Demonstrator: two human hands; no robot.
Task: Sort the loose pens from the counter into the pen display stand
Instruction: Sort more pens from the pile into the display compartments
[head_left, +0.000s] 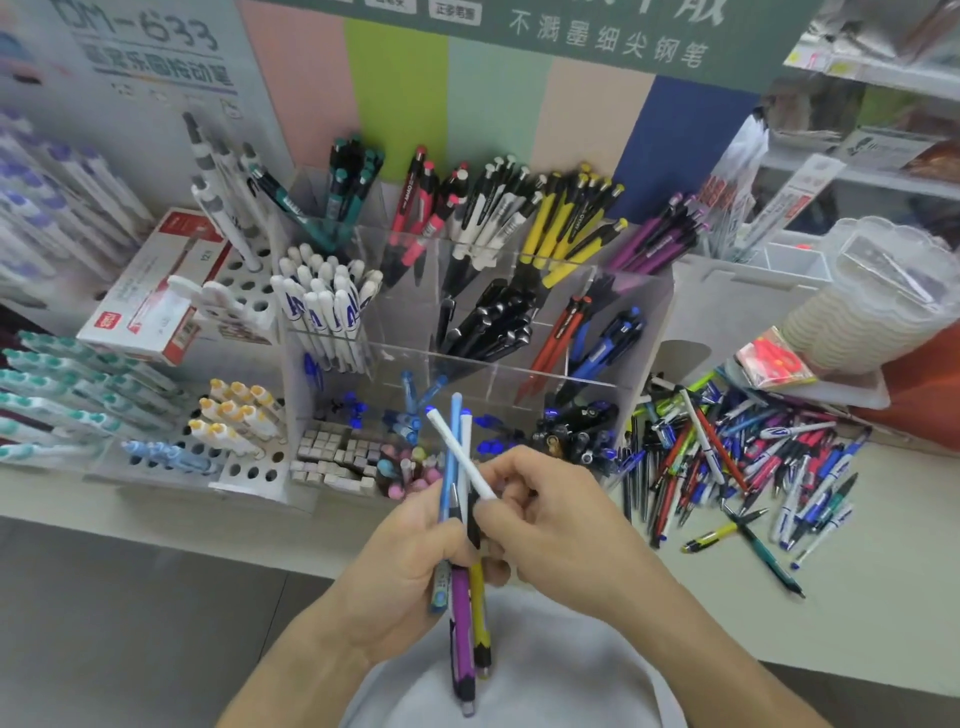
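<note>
- My left hand (415, 551) is curling round a bunch of pens (462, 587) held upright in front of my chest: a purple one, a yellow one, a light blue one and at least one white one, with their lower ends hanging well below my fist.
- My right hand (550, 525) is pinching a single white pen (460, 453) near its end, and that pen is slanting across the tops of the others.
- The crossing pen is likely catching on the bunch, so drawing it out could be dragging a neighbour loose from my left grip.
- The purple and yellow pens are sticking far down; if my left grip is slackening, they could be sliding out onto the floor, since I am holding them off the front edge of the worktop (852, 613).
- The clear display stand (644, 332) is already crowded, so a hurried drop could be landing in the wrong compartment.
- The loose heap (737, 467) is lying toward the worktop's right side, close to the stand's right wall.
</note>
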